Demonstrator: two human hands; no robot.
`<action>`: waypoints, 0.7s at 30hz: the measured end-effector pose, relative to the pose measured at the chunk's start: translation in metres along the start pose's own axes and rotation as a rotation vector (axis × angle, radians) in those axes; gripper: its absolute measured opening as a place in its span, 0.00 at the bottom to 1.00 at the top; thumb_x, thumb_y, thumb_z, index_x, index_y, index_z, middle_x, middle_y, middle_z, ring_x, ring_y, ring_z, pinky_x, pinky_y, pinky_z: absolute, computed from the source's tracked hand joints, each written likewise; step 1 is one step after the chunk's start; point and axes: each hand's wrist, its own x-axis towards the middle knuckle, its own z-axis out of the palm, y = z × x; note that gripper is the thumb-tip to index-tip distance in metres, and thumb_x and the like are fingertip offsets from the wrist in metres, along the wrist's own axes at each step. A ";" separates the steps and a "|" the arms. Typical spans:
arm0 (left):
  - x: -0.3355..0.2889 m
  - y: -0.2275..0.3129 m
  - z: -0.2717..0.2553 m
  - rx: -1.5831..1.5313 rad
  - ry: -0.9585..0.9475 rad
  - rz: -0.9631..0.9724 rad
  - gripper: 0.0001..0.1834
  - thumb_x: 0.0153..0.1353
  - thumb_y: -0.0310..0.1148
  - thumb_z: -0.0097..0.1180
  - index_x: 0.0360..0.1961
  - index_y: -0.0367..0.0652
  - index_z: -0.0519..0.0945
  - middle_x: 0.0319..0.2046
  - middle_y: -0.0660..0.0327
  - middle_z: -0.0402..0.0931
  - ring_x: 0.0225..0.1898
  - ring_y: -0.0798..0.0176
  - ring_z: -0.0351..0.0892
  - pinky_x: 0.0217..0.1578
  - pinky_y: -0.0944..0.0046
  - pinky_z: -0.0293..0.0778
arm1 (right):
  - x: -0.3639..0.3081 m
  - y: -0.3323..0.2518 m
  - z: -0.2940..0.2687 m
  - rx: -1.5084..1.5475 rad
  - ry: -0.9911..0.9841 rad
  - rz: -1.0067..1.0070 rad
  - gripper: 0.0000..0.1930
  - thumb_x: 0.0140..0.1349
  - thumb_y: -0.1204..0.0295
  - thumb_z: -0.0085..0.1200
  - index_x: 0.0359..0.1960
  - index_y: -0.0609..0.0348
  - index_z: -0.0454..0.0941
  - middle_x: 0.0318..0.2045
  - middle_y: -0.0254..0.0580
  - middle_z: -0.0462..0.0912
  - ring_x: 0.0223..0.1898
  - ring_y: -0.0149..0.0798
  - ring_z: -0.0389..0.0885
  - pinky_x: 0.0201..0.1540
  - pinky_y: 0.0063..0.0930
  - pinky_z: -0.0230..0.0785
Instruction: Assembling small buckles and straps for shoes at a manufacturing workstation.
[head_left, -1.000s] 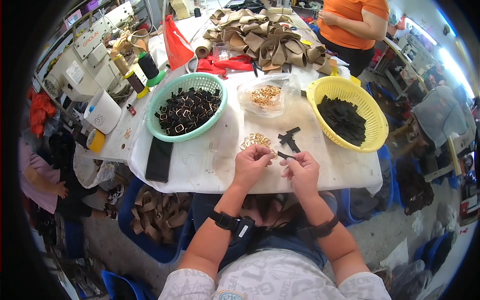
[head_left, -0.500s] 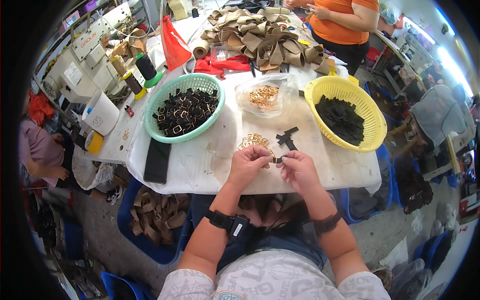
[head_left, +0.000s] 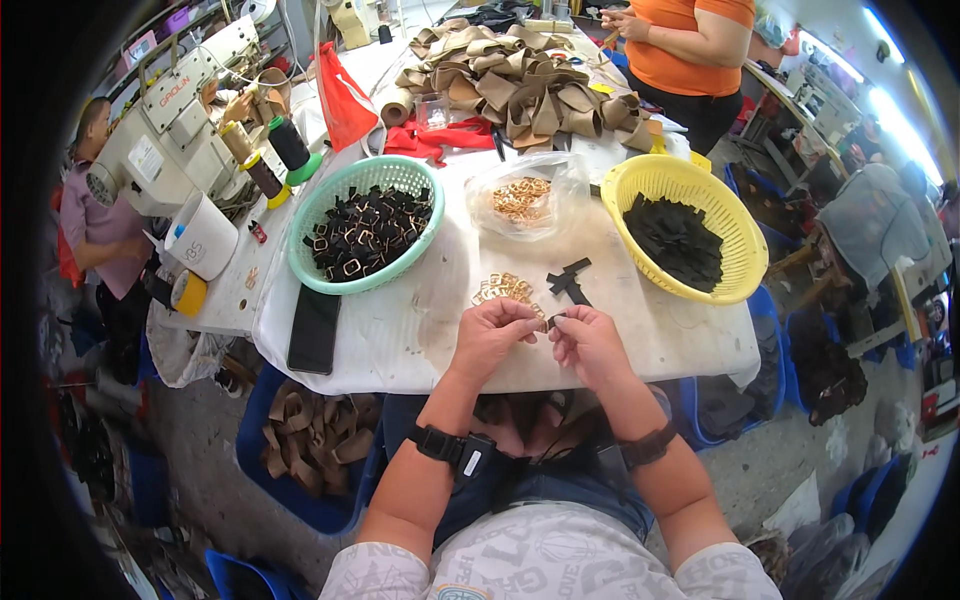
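Observation:
Both my hands meet over the near edge of the white table, fingertips almost touching. My left hand (head_left: 492, 338) is closed in a pinch on a small gold buckle, mostly hidden by the fingers. My right hand (head_left: 590, 345) pinches the end of a short black strap (head_left: 554, 322) close against that buckle. Just beyond my left fingers lies a pile of gold buckles (head_left: 505, 287). A few loose black straps (head_left: 569, 282) lie crossed past my right fingertips.
A green basket (head_left: 432, 222) holds black straps with buckles; a yellow basket (head_left: 748, 270) holds plain black straps. Between them sits a clear bag of gold buckles (head_left: 522, 200). A phone (head_left: 313, 330) lies at left. Brown pieces (head_left: 520, 80) heap at the back, near a person in orange (head_left: 690, 45).
My hands stay nearly in place, with the fingertips drawn slightly closer and less black strap showing between them. The view has shifted a little. At left, another person in pink shows more.

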 end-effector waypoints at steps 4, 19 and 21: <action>0.000 -0.003 -0.001 -0.003 -0.006 0.012 0.05 0.56 0.20 0.60 0.34 0.33 0.79 0.29 0.57 0.81 0.27 0.68 0.79 0.30 0.71 0.77 | 0.000 0.000 -0.001 -0.004 -0.041 0.004 0.03 0.62 0.77 0.51 0.34 0.63 0.71 0.22 0.39 0.78 0.15 0.29 0.75 0.14 0.18 0.64; 0.001 -0.004 -0.002 -0.037 0.036 -0.002 0.06 0.56 0.20 0.60 0.36 0.33 0.81 0.31 0.57 0.82 0.29 0.69 0.80 0.32 0.72 0.76 | -0.003 -0.003 -0.002 0.134 -0.064 0.025 0.03 0.64 0.75 0.50 0.35 0.62 0.72 0.23 0.40 0.79 0.17 0.30 0.76 0.17 0.18 0.65; 0.002 -0.008 -0.004 -0.045 0.028 0.010 0.07 0.56 0.20 0.60 0.37 0.33 0.82 0.32 0.57 0.82 0.30 0.70 0.80 0.33 0.72 0.76 | -0.005 -0.003 -0.001 0.158 -0.080 0.036 0.03 0.64 0.75 0.51 0.35 0.62 0.72 0.24 0.41 0.80 0.17 0.30 0.76 0.18 0.19 0.66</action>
